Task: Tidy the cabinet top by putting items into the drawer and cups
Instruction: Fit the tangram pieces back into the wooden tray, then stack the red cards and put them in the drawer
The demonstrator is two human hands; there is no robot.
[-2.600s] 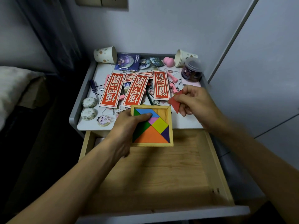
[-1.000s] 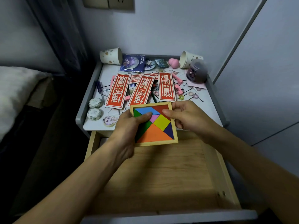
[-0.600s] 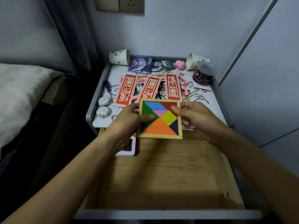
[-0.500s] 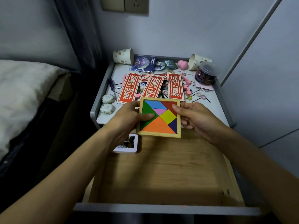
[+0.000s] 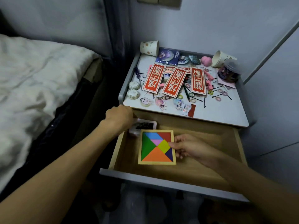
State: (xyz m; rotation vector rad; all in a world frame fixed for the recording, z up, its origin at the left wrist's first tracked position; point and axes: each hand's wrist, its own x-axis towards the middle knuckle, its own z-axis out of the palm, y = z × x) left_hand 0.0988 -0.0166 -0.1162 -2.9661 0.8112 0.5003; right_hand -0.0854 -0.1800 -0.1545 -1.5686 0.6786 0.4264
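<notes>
While the drawer (image 5: 161,181) stands open: the step in hand looks like laying a puzzle inside it, and that step seems nearly done.
Right hand (image 5: 189,147): low in the drawer, thumb on top of the puzzle's right edge and fingers curled under it, a light pinch.
Tangram puzzle (image 5: 156,147): just left of the right hand, flat or close to flat on the drawer floor, all coloured pieces seated in the wooden frame.
Left hand (image 5: 119,118): at the drawer's far left corner and well apart from the puzzle. Only its back shows, so I cannot tell how its fingers lie or whether they hold anything.
White-framed card (image 5: 145,126): in the drawer just beside the left hand, beyond the puzzle.
Cabinet top (image 5: 226,110): beyond both hands, strewn with red cards (image 5: 174,81), keychains (image 5: 160,102), and hair ties and pins (image 5: 218,94).
Cups: a spotted paper cup (image 5: 149,47) far beyond the left hand and a second cup (image 5: 221,59) far beyond the right, both on their sides.
Next move: probably letting go of the frame without jolting its pieces, then reaching up for the clutter. The cups likely need standing upright before small things go in.
</notes>
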